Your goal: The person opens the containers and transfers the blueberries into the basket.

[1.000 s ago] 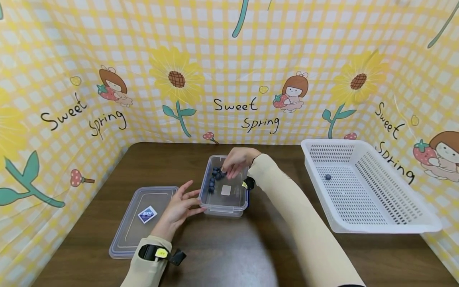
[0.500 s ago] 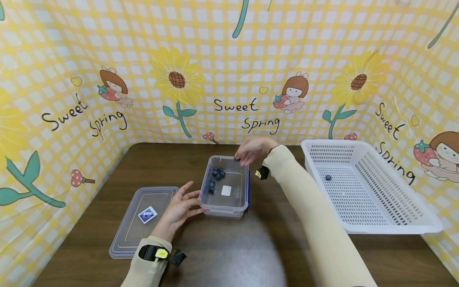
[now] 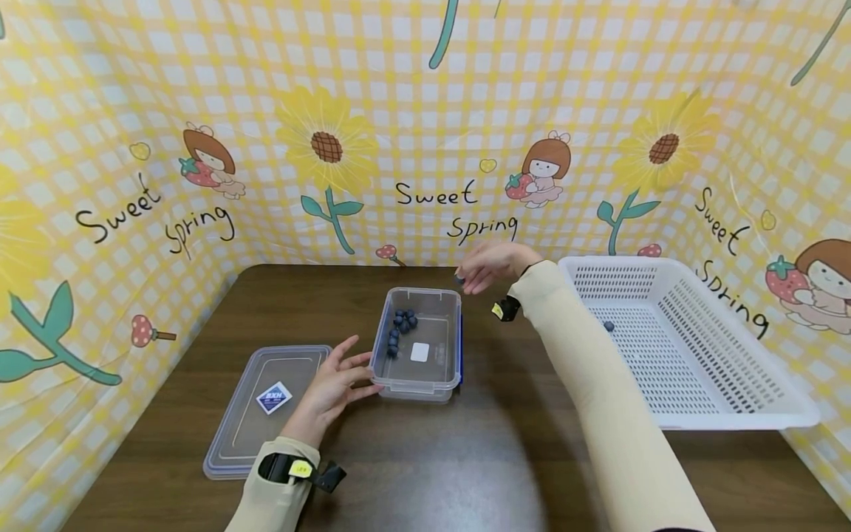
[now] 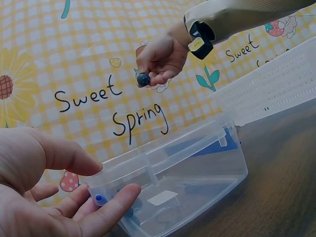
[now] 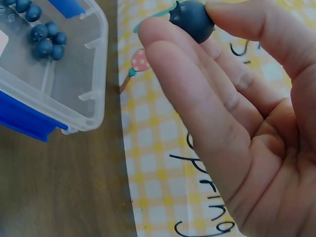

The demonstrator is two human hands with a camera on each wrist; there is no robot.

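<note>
My right hand (image 3: 493,267) is raised past the far right corner of a clear plastic food container (image 3: 439,336). It pinches a blueberry (image 5: 193,20) between thumb and fingertips, as the right wrist view shows closely. Inside the container, several blueberries (image 3: 403,322) lie along its left side and far left part. My left hand (image 3: 332,388) is at the container's near left side, its fingers spread and extended; in the left wrist view the fingertips rest at the container's wall.
A clear lid (image 3: 236,436) with a blue-and-white sticker lies left of the container. To the right stands a white perforated basket (image 3: 665,369) holding one blueberry (image 3: 608,326). A patterned cloth backdrop (image 3: 425,133) rises behind the wooden table (image 3: 412,473).
From inside the container, my right hand has lifted a blueberry and moved up and right, beyond the rim. The left hand and container have stayed in place.
</note>
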